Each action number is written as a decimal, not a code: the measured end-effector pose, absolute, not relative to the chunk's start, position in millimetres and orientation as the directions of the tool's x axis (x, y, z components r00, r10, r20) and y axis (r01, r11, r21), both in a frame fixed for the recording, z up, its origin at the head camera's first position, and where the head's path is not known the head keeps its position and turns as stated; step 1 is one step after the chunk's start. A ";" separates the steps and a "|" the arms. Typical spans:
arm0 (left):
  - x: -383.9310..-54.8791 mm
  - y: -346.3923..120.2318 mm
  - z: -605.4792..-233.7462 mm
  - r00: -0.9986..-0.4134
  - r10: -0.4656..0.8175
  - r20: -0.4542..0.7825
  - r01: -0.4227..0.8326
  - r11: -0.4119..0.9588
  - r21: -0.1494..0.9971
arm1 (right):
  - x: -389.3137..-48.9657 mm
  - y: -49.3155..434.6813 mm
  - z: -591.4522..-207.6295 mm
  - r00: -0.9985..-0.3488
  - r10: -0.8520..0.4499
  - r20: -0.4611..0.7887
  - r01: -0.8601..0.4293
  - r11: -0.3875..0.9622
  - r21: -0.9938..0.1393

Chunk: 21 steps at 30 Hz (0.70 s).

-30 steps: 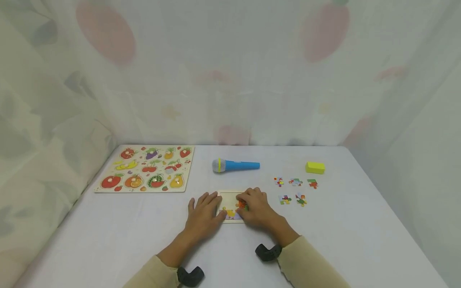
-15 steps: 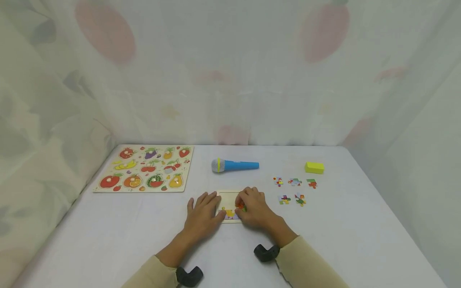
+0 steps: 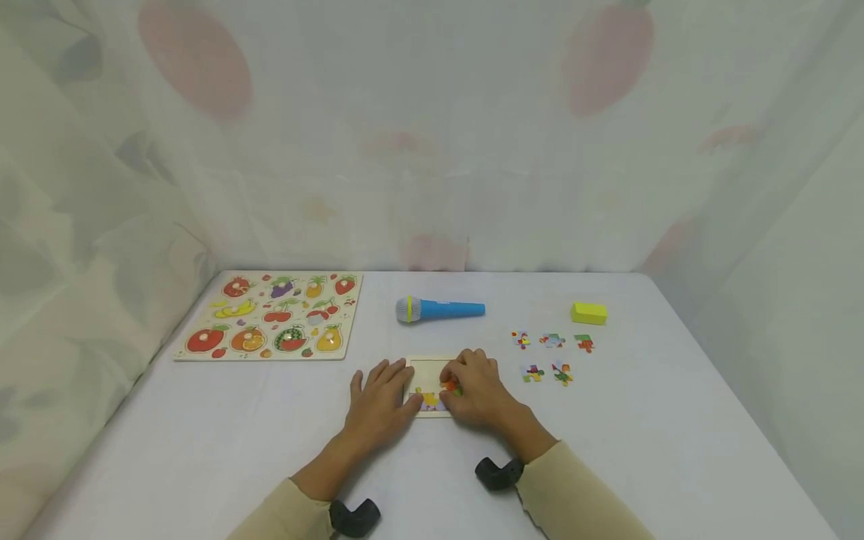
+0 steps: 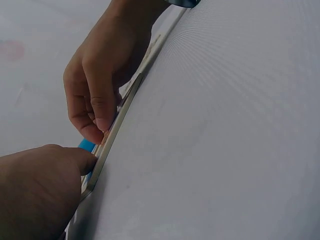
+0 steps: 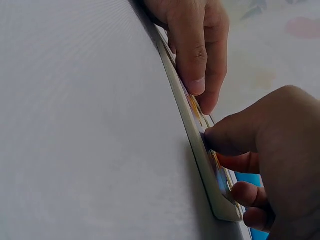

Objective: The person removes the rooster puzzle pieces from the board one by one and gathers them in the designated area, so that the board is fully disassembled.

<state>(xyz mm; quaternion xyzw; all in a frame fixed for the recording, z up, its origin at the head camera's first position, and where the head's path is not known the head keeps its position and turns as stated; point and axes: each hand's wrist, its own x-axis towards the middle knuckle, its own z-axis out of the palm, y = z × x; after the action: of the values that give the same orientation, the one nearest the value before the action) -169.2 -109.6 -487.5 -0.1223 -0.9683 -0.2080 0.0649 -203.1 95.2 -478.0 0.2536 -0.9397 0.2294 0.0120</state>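
A small wooden puzzle tray (image 3: 430,369) lies on the white table between both hands, its joined yellow and purple pieces (image 3: 429,401) along the near side. My left hand (image 3: 379,405) rests over the tray's left edge, fingers spread and thumb at the pieces. With curled fingers my right hand (image 3: 475,390) pinches an orange and green puzzle piece (image 3: 450,386) over the tray's right half, hiding that side. In the right wrist view the right thumb and fingertips are right at the tray's edge (image 5: 187,127). The left wrist view shows the left thumb on the rim (image 4: 107,147).
Several loose puzzle pieces (image 3: 553,341) lie to the right, below a yellow block (image 3: 589,313). A blue toy microphone (image 3: 448,310) lies beyond the tray. At the back left is a fruit knob-puzzle board (image 3: 259,349). Fabric curtains (image 3: 432,150) enclose the table.
My right fingers have drawn in slightly around the orange and green piece, covering more of it. The left hand and the tray have stayed in place.
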 end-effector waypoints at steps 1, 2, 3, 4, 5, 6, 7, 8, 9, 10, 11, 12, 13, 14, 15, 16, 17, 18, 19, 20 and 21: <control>-169.2 -109.6 -487.5 -0.962 0.210 0.174 0.263 0.884 0.388 | -203.3 94.8 -477.9 -0.874 -0.467 0.132 -0.476 0.769 -0.428; -169.1 -109.6 -487.7 -0.962 0.209 0.173 0.262 0.884 0.387 | -203.5 94.5 -477.9 -0.877 -0.465 0.124 -0.470 0.773 -0.426; -169.0 -109.6 -487.8 -0.963 0.209 0.173 0.261 0.885 0.385 | -204.1 94.0 -478.4 -0.878 -0.465 0.116 -0.467 0.777 -0.423; -168.9 -109.7 -488.0 -0.963 0.208 0.173 0.260 0.886 0.383 | -204.5 93.6 -478.5 -0.878 -0.466 0.111 -0.466 0.778 -0.421; -169.0 -109.8 -488.2 -0.963 0.208 0.173 0.260 0.887 0.381 | -204.9 93.2 -478.9 -0.876 -0.470 0.108 -0.468 0.776 -0.423; -169.0 -109.9 -488.4 -0.962 0.209 0.174 0.261 0.888 0.378 | -205.1 92.9 -478.9 -0.873 -0.475 0.107 -0.472 0.773 -0.424; -169.1 -110.1 -488.7 -0.962 0.209 0.174 0.261 0.889 0.375 | -205.0 92.5 -478.7 -0.871 -0.480 0.109 -0.477 0.768 -0.427; -169.2 -110.2 -488.7 -0.962 0.210 0.175 0.262 0.890 0.374 | -205.0 92.1 -478.8 -0.867 -0.486 0.111 -0.482 0.764 -0.428; -169.4 -110.3 -488.8 -0.962 0.210 0.175 0.262 0.889 0.375 | -205.0 91.8 -478.7 -0.864 -0.490 0.111 -0.486 0.759 -0.434; -169.6 -110.4 -488.9 -0.962 0.211 0.175 0.264 0.888 0.376 | -204.7 91.6 -478.2 -0.862 -0.494 0.113 -0.489 0.752 -0.442; -169.8 -110.5 -489.1 -0.961 0.213 0.176 0.265 0.887 0.378 | -204.5 91.7 -478.0 -0.860 -0.498 0.114 -0.492 0.748 -0.446; -170.0 -110.5 -489.2 -0.961 0.213 0.176 0.266 0.886 0.379 | -204.1 91.7 -477.6 -0.859 -0.498 0.115 -0.492 0.745 -0.450; -170.1 -110.5 -489.4 -0.961 0.214 0.176 0.267 0.885 0.381 | -204.0 91.9 -477.4 -0.860 -0.498 0.114 -0.491 0.744 -0.454; -170.3 -110.5 -489.5 -0.961 0.213 0.176 0.267 0.884 0.384 | -204.2 92.0 -477.4 -0.861 -0.496 0.113 -0.489 0.745 -0.455; -170.4 -110.6 -489.8 -0.961 0.213 0.176 0.267 0.884 0.383 | -204.3 92.2 -477.5 -0.862 -0.494 0.110 -0.486 0.747 -0.454; -170.5 -110.5 -489.9 -0.961 0.214 0.176 0.267 0.884 0.383 | -204.2 92.4 -477.6 -0.863 -0.493 0.110 -0.485 0.749 -0.452; -170.5 -110.5 -489.9 -0.961 0.214 0.175 0.267 0.884 0.384 | -204.3 92.5 -477.8 -0.863 -0.493 0.111 -0.486 0.751 -0.447; -170.6 -110.5 -490.0 -0.961 0.214 0.174 0.266 0.884 0.385 | -204.3 92.5 -477.8 -0.864 -0.491 0.111 -0.485 0.752 -0.446; -170.6 -110.5 -489.7 -0.962 0.214 0.172 0.266 0.883 0.388 | -204.3 92.5 -477.6 -0.863 -0.492 0.114 -0.487 0.753 -0.442; -170.5 -110.4 -489.4 -0.962 0.214 0.171 0.266 0.882 0.389 | -204.1 92.5 -477.5 -0.863 -0.492 0.117 -0.490 0.755 -0.437; -170.5 -110.5 -489.1 -0.962 0.215 0.171 0.266 0.881 0.392 | -204.1 92.6 -477.6 -0.862 -0.493 0.122 -0.493 0.754 -0.434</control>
<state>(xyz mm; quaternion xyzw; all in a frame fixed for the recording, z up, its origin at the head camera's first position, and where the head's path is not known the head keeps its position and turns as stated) -170.5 -110.5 -489.1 -0.1243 -0.9678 -0.2102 0.0611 -204.1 92.6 -477.6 0.2631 -0.9366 0.2317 -0.0002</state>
